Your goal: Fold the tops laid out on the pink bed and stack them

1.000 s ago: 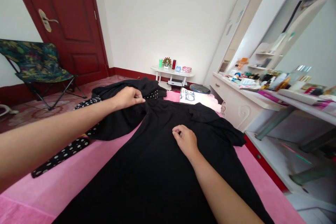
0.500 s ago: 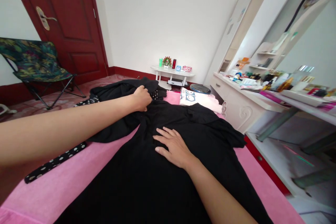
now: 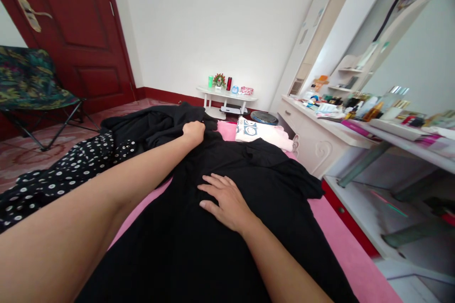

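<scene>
From the head view, here you are, two bare hands at work: your left hand (image 3: 194,133) is farther out, your right hand (image 3: 226,202) nearer to you. One black short-sleeved top (image 3: 273,199) lies spread across the one pink sheet (image 3: 341,241). One sleeve (image 3: 308,182) shows clearly, off to the right. One heap of black cloth (image 3: 149,120) sits on the far left, with one white-dotted black cloth (image 3: 62,180) trailing beside it toward your left arm. Beyond the top, one folded white and pink bundle (image 3: 261,132), and behind it one round dark disc (image 3: 264,117).

Up by the wall, one small white table (image 3: 252,98) carries five things: one green tumbler (image 3: 210,81), one potted plant (image 3: 219,80), one red cylinder (image 3: 229,84), one small blue object (image 3: 235,89), one patterned pink box (image 3: 246,90). One red door (image 3: 85,33) and one leaf-print folding chair (image 3: 31,75) stand on the left; the bottles on the dressing table (image 3: 320,139) at right crowd too closely to count.

Now the grip! Your left fingers are curled together in a fist, right where the top's far left edge meets the heap; you can't tell what cloth, if any, is clamped inside. Your right hand is flat, fingers spread apart, palm down on the top itself, left of its middle. The sleeve lies well apart from both hands.
</scene>
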### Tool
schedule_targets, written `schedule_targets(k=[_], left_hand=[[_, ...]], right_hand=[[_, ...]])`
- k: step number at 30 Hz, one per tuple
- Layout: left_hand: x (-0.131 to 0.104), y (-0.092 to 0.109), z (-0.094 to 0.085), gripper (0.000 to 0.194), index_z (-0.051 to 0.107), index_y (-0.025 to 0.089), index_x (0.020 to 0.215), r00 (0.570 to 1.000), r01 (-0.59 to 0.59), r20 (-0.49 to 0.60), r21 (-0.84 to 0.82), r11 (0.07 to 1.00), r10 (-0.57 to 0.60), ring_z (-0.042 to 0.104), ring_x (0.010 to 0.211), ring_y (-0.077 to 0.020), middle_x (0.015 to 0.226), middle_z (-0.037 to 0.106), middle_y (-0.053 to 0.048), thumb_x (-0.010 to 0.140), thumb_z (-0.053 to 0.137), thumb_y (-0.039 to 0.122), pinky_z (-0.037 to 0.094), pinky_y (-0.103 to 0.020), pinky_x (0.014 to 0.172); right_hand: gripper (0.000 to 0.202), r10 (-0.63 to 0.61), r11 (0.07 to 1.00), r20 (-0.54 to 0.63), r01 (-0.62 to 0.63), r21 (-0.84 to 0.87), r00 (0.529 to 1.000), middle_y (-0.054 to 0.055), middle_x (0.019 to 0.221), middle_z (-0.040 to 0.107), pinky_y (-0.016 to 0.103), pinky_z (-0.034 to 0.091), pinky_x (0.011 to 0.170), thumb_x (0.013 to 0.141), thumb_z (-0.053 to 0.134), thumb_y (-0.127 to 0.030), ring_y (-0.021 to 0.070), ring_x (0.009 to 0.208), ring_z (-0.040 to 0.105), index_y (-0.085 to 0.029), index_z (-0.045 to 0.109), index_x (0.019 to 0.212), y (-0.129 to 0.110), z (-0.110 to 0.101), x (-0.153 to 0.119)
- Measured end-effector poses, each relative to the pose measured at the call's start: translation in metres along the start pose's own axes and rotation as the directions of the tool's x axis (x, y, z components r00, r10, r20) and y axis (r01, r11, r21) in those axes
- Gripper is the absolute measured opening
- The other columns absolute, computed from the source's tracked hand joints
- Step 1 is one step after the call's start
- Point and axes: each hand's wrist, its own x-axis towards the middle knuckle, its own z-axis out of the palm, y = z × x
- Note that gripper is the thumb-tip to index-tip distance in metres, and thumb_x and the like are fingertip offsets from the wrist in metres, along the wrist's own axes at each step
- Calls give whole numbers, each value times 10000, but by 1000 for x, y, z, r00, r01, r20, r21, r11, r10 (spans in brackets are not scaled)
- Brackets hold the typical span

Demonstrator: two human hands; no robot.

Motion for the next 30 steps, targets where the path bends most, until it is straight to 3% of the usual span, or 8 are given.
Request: schedule_targets(k=[5,10,12,15,18,23,26,30], left_hand=[[8,-6,8,308,644,40,1019,995,54,-88,45,998,-50,555,1087,-377,1046,617,-263,873,375,79,419,-488,850],[-6,23,25,349,588,57,1118,989,-17,-145,4,1000,17,480,1183,-347,1193,539,-239,872,341,38,345,-516,968],[-17,39,32,380,538,112,1209,984,-84,-159,-42,996,76,467,1202,-308,1259,506,-193,855,406,67,346,-459,1007],[-39,50,48,422,503,156,1264,981,-161,-128,-137,977,144,561,1091,-211,1194,573,-121,846,452,127,429,-307,958],[-58,39,66,417,489,150,1291,983,-175,-101,-207,963,157,562,1113,-173,1248,566,-96,884,405,181,427,-258,972],[-63,13,85,441,458,138,1334,994,-91,-80,-244,965,74,437,1276,-222,1429,413,-119,929,329,255,365,-343,1047],[-61,15,87,451,469,157,1333,996,-76,-62,-189,979,65,371,1326,-242,1459,376,-111,919,364,302,307,-371,1085],[-63,21,87,527,415,137,1381,997,-72,-34,-129,989,68,320,1355,-263,1492,308,-138,916,363,381,279,-387,1096]], right_hand=[[419,-3,1000,-3,3,15,1000,-7,1460,395,482,177,1119,893,496,-460,220,1373,278,-352,504,1297,3,1,1],[407,-4,1000,-12,4,26,1000,-12,1460,396,482,191,1113,891,507,-450,220,1372,281,-355,512,1287,4,1,0],[401,-10,999,-35,12,31,999,-5,1444,421,470,201,1112,885,523,-436,218,1359,307,-344,526,1276,5,3,0],[352,1,998,-113,7,65,994,18,1371,506,415,271,1088,876,550,-383,202,1287,410,-301,585,1217,7,5,0],[254,57,989,-240,-22,143,969,30,1216,618,335,375,1009,876,546,-308,173,1143,530,-256,656,1099,11,7,-1],[208,174,959,-379,-69,274,909,29,1048,668,298,439,940,852,520,-187,157,1008,594,-235,682,973,18,10,-1],[230,202,973,-361,-145,180,910,48,1143,634,325,407,988,837,528,-182,172,1089,559,-232,679,1003,22,10,2],[436,193,969,-174,-215,-118,966,63,1439,412,486,253,1083,860,540,-405,259,1332,337,-294,534,1281,42,-5,8]])
